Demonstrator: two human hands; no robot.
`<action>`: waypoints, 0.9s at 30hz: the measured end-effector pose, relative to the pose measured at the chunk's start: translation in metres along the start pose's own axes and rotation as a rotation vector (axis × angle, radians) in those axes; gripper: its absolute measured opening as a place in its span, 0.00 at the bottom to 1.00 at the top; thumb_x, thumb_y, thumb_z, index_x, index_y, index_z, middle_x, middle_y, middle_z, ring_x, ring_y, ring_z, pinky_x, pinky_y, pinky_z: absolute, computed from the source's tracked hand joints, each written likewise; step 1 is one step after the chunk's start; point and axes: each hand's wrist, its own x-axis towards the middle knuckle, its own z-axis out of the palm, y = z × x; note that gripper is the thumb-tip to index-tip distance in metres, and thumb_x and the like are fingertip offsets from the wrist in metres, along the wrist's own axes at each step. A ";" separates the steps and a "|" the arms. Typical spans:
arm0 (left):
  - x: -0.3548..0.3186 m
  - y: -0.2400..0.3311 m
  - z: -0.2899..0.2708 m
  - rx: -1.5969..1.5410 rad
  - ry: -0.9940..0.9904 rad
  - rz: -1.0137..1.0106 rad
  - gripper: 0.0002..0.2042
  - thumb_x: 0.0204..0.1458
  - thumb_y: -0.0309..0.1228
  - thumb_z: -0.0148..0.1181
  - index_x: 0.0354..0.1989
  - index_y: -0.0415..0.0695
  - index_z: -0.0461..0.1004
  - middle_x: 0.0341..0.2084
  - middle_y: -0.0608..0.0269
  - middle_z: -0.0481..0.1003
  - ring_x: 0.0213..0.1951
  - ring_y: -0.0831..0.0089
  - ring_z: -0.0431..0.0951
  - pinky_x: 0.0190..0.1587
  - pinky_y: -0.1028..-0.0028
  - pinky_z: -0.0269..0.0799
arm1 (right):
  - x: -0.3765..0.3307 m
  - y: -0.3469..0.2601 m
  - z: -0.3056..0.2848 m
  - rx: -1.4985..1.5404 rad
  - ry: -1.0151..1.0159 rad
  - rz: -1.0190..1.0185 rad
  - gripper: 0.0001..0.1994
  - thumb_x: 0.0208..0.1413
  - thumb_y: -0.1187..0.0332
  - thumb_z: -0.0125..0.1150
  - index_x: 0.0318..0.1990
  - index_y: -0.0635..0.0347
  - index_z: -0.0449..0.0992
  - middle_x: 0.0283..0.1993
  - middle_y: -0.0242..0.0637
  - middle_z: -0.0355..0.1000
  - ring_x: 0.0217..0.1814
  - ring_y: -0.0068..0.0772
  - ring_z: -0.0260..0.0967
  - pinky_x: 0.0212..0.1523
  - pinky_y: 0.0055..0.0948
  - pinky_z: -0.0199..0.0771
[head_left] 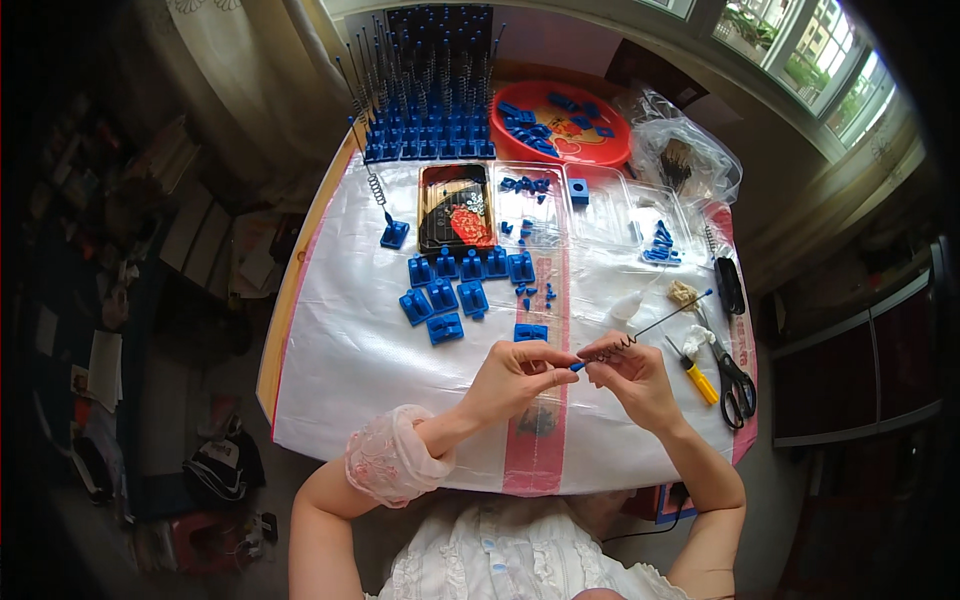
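Over the front middle of the table, my two hands meet. My left hand (pixel 518 378) pinches a small blue plastic piece (pixel 577 367) between thumb and fingertips. In the fingers of my right hand (pixel 638 383) is a dark coiled spring wire (pixel 622 344); its straight end runs up to the right and carries a blue tip (pixel 709 292). The wire's lower end reaches the blue piece, but whether it is seated in it I cannot tell. Just beyond my hands lies a blue plastic base (pixel 530 332). Several more blue bases (pixel 441 293) stand grouped to the left of it.
Rows of bases with upright spring wires (pixel 425 140) fill the back left. A red plate (pixel 610 150) of blue parts, a black patterned tray (pixel 427 215) and clear trays (pixel 600 215) line the back. Scissors (pixel 738 385) and a yellow-handled tool (pixel 702 383) lie at right.
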 end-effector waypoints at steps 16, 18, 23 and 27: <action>0.003 -0.008 -0.004 -0.038 0.054 0.004 0.11 0.56 0.27 0.69 0.47 0.40 0.83 0.27 0.71 0.80 0.26 0.92 0.72 0.27 0.86 0.65 | 0.006 0.000 0.027 0.100 0.197 -0.053 0.12 0.61 0.80 0.62 0.52 0.69 0.77 0.43 0.36 0.78 0.41 0.22 0.76 0.41 0.23 0.77; 0.003 -0.011 -0.004 -0.064 0.069 0.031 0.11 0.56 0.26 0.70 0.46 0.40 0.83 0.31 0.68 0.82 0.28 0.90 0.75 0.30 0.86 0.68 | 0.006 -0.002 0.027 0.097 0.181 -0.064 0.11 0.61 0.80 0.62 0.51 0.69 0.77 0.42 0.36 0.78 0.41 0.22 0.76 0.41 0.23 0.78; 0.003 -0.011 -0.005 -0.067 0.097 0.070 0.12 0.53 0.27 0.73 0.45 0.40 0.81 0.34 0.68 0.83 0.30 0.88 0.76 0.32 0.84 0.71 | 0.012 -0.012 0.026 0.123 0.162 -0.056 0.09 0.61 0.81 0.61 0.49 0.70 0.78 0.41 0.35 0.78 0.40 0.22 0.76 0.40 0.23 0.78; 0.002 0.011 -0.022 0.275 0.198 0.278 0.19 0.46 0.27 0.77 0.48 0.42 0.80 0.35 0.67 0.82 0.30 0.83 0.76 0.32 0.81 0.73 | 0.023 -0.020 0.025 0.079 0.200 -0.147 0.09 0.60 0.81 0.61 0.48 0.71 0.78 0.40 0.35 0.77 0.39 0.21 0.75 0.39 0.22 0.76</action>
